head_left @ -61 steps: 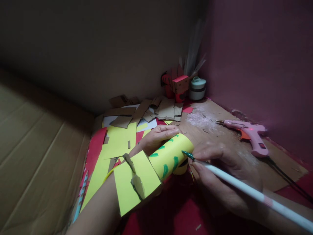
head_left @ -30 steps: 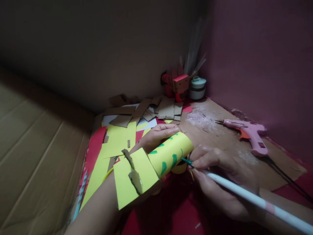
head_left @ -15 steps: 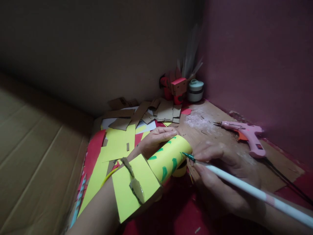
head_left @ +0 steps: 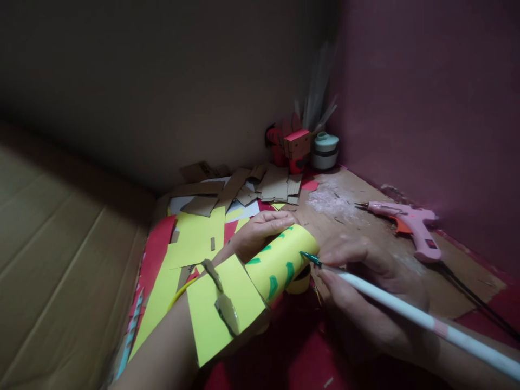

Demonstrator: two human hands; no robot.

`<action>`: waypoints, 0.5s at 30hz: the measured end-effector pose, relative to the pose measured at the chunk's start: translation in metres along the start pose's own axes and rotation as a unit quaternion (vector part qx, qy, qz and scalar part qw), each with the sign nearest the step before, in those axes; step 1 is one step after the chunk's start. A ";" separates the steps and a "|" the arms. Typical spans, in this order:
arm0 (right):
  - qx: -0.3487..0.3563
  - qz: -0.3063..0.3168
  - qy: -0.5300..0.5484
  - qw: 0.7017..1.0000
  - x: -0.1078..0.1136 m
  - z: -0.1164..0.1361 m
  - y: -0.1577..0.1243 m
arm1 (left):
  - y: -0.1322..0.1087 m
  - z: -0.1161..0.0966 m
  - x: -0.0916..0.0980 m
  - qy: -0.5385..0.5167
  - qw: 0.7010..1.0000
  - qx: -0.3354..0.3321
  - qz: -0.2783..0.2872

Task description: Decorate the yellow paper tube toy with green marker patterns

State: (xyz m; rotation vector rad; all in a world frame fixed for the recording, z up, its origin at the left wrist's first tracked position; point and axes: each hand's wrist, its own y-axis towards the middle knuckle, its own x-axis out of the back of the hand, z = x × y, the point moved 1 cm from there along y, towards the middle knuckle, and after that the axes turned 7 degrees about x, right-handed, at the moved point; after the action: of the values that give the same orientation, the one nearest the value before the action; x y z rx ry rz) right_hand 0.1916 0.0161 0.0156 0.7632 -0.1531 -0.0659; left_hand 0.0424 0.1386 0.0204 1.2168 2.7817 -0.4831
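Note:
My left hand is closed around the far side of a yellow paper figure; some of its fingers are hidden behind the paper. The figure has a rolled tube body with several green painted marks, and a box-like end with two cardboard ears on it. In my right hand is a long white-handled paintbrush, pinched near its bristles. The brush's green tip touches the tube's right side, at a small green mark.
A pink glue gun with a black cord lies at the right on a cardboard sheet. Cardboard scraps and yellow paper lie behind and left. At the back stand a red cardboard figure and a lidded pot.
The brush tip has shifted slightly left on the tube, and the green mark under it looks a little bigger. My left hand and the figure stay almost in place.

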 end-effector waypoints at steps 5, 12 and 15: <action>-0.010 0.002 0.017 1.000 0.000 -0.003 -0.001 | -0.003 -0.002 -0.003 0.014 1.000 -0.008 -0.003; -0.024 -0.005 0.024 0.999 -0.001 -0.006 -0.007 | -0.006 -0.005 -0.006 0.024 1.000 -0.016 -0.009; -0.028 -0.022 0.034 0.999 -0.003 -0.007 -0.008 | -0.006 -0.005 -0.005 0.024 1.000 -0.017 -0.010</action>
State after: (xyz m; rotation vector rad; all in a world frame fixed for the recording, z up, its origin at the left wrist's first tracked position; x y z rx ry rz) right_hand 0.1896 0.0152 0.0048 0.7116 -0.0690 -0.0855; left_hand 0.0421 0.1326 0.0272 1.2108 2.8318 -0.4127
